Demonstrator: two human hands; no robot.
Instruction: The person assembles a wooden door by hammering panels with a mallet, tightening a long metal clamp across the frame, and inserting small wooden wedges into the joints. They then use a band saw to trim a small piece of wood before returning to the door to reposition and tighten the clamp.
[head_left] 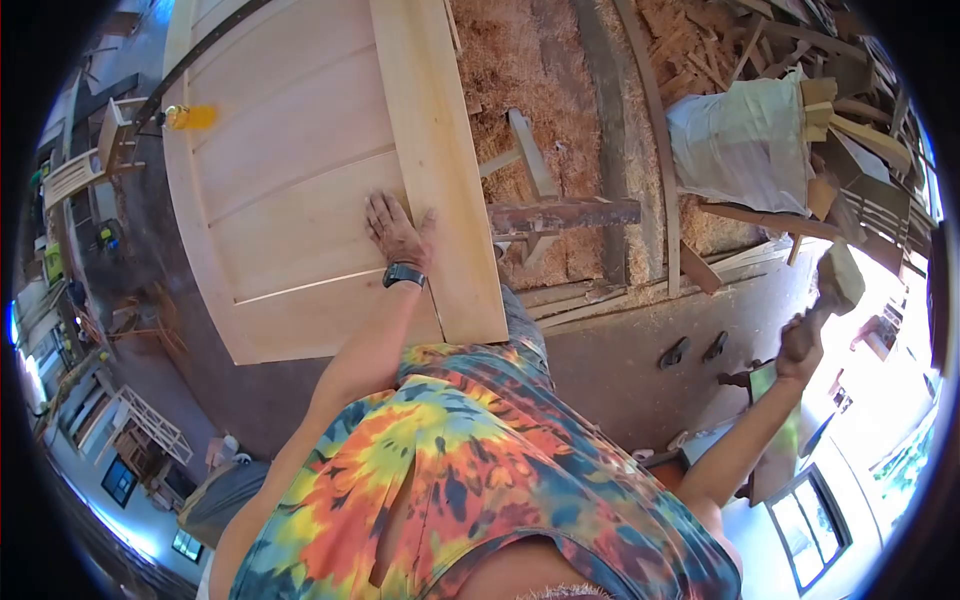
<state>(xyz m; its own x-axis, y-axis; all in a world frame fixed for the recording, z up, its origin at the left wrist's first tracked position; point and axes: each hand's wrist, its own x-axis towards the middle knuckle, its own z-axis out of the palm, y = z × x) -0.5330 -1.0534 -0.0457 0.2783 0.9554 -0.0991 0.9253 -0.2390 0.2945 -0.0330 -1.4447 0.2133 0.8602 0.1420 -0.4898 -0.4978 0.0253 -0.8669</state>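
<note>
A pale wooden panelled door point(450, 190) lies flat in front of me, close against my body. My left hand point(398, 238), with a dark watch on the wrist, rests palm down with fingers spread, across the joint between the long side piece and the inner panels. A thin bright gap shows along the lower panel edge. Out to the right, my right hand point(800, 352) is wrapped round the handle of a mallet point(840, 278), whose blocky wooden-looking head is raised well away from the door.
A bottle of yellow liquid point(190, 117) is at the door's far left side. A wooden support beam point(565, 213) juts out at the right over sawdust point(520, 70). Beyond are a white sack point(735, 140) and piled offcuts. Slippers point(674, 352) lie on the floor.
</note>
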